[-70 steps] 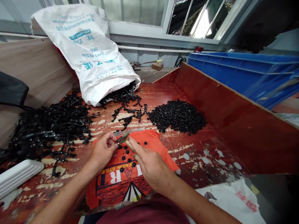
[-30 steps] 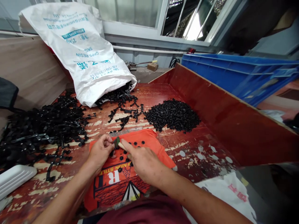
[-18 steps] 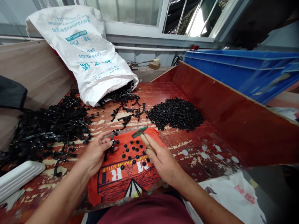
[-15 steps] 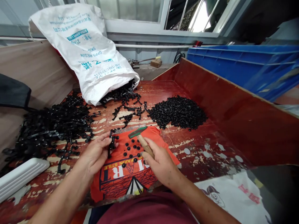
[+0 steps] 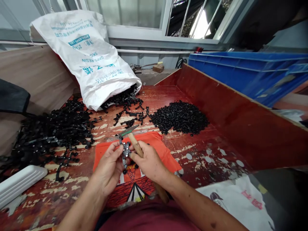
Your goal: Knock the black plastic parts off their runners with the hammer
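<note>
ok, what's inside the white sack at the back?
Black plastic runner pieces spill from the white sack at its open mouth onto the red table. Deeper inside, the cloth hides the contents, so how full it is cannot be seen.

Worn red table (image 5: 211,150) beneath bright window (image 5: 125,12).

Daylight from window (image 5: 134,12), glare upper right; wide-angle edge distortion, corners soft.

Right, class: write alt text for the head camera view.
Two bare hands, left hand and right hand, pinch a black plastic strip above an orange cloth; the right also grips a wooden-handled knife.
</note>
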A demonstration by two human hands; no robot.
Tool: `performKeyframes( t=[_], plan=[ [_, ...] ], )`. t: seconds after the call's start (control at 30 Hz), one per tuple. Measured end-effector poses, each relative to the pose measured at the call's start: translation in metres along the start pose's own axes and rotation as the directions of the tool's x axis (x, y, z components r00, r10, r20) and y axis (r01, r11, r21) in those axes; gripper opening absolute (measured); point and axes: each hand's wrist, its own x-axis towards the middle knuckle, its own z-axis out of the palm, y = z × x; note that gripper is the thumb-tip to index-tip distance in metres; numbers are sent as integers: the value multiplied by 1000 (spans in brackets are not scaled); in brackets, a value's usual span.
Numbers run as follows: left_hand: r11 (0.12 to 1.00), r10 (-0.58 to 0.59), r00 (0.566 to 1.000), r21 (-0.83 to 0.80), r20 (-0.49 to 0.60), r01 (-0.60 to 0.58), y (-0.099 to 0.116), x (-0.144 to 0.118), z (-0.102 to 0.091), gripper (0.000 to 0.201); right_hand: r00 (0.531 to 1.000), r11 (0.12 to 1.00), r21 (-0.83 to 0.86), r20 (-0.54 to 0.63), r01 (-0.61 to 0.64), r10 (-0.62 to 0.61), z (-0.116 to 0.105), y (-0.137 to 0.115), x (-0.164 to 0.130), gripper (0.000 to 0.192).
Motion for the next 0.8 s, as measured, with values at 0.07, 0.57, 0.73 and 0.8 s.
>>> performKeyframes(
  t=[0.07, 0.57, 0.73, 0.8],
  plan=[
    [999, -50, 998, 20, 28, 49, 1, -4, -1, 16, 1000, 1000, 2, -2, -7, 7, -1, 1, 2, 15],
    [946, 59, 998, 319, -14, -51, 22, 35, -27, 47, 999, 994, -102, -26, -41, 38, -49, 3, -17, 16],
    [943, 37, 999, 334, -39, -21, 9, 44, -24, 39, 996, 993, -83, 11, -89, 91, -58, 17, -38, 9],
    [942, 5, 999, 334, -47, 11, 5, 48, -24, 36, 993, 988, -107, 24, -114, 118, -59, 19, -44, 9]
  ],
)
